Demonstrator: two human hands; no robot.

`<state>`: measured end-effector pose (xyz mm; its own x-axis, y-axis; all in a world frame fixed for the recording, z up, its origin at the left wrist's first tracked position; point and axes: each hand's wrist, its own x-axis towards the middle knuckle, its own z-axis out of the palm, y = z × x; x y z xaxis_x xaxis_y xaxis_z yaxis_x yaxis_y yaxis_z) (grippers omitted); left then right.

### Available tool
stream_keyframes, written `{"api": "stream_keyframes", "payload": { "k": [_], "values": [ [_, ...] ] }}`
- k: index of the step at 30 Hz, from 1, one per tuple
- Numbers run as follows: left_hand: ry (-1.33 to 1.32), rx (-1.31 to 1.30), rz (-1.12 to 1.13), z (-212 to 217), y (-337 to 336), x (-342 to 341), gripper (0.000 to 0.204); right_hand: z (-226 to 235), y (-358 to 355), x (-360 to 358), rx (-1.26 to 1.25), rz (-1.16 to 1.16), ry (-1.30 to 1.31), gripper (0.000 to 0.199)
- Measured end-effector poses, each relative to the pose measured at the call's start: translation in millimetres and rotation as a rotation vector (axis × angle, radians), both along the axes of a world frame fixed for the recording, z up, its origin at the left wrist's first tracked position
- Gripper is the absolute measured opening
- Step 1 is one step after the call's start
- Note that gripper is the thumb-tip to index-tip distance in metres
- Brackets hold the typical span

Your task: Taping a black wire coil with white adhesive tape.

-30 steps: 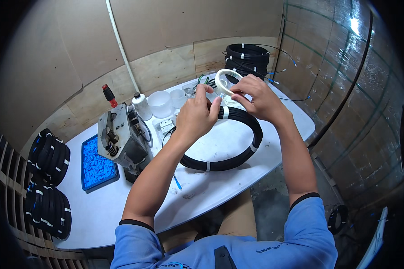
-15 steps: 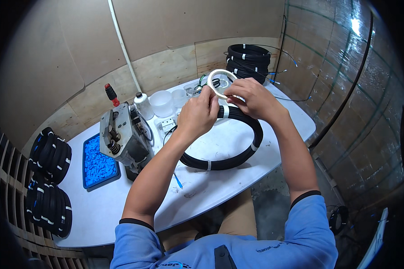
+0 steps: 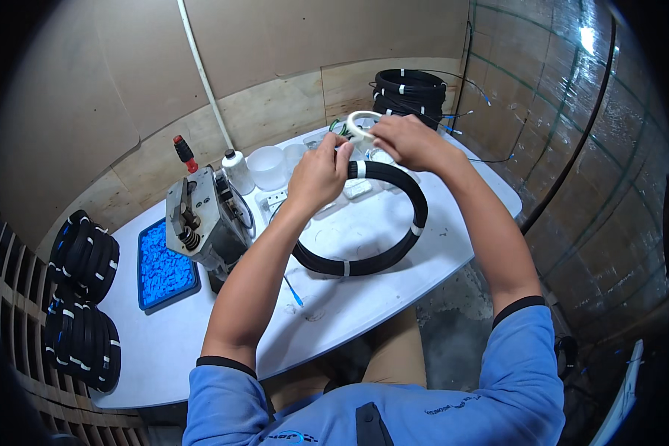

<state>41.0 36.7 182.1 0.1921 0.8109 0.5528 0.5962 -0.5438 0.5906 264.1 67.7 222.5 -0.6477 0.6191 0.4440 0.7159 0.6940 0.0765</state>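
A black cable coil (image 3: 395, 262), bound with several white tape bands, stands tilted over the white table. At its upper left, my left hand (image 3: 321, 175) is closed on the coil, thumb and fingertips raised together. A roll of white tape (image 3: 354, 121) hangs just above and beyond the coil. My right hand (image 3: 409, 141) is closed on the roll's right side, its fingertips partly hidden. From the coil's left side, a cable end with a blue connector (image 3: 295, 296) lies on the table.
A metal bench machine (image 3: 204, 215) stands left of my arm, beside a blue tray (image 3: 143, 297) of small blue parts. White tubs (image 3: 266, 169) and a bottle (image 3: 237, 172) stand behind. More black coils sit at the far right (image 3: 409, 97) and left edge (image 3: 82, 346).
The coil has tilted more upright and shifted slightly left with my left hand. My right hand has moved up a little, and the tape roll has turned more edge-on.
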Motion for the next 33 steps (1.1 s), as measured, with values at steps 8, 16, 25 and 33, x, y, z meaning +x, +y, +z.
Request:
{"api": "stream_keyframes", "payload": {
  "k": [8,16,25,33],
  "values": [
    [0.426,-0.104,0.027,0,6,-25,0.045,22,-5,19,-0.08,-0.152,0.279,0.031],
    [0.413,-0.123,0.106,-12,21,-27,0.024,38,-19,0,-0.116,-0.05,0.472,0.028],
    [0.464,-0.003,0.004,-2,1,-11,0.029,56,-25,-20,-0.354,-0.24,0.284,0.029],
    [0.49,0.077,0.045,1,-19,3,0.046,76,-28,-43,-0.451,-0.266,0.051,0.029]
  ]
}}
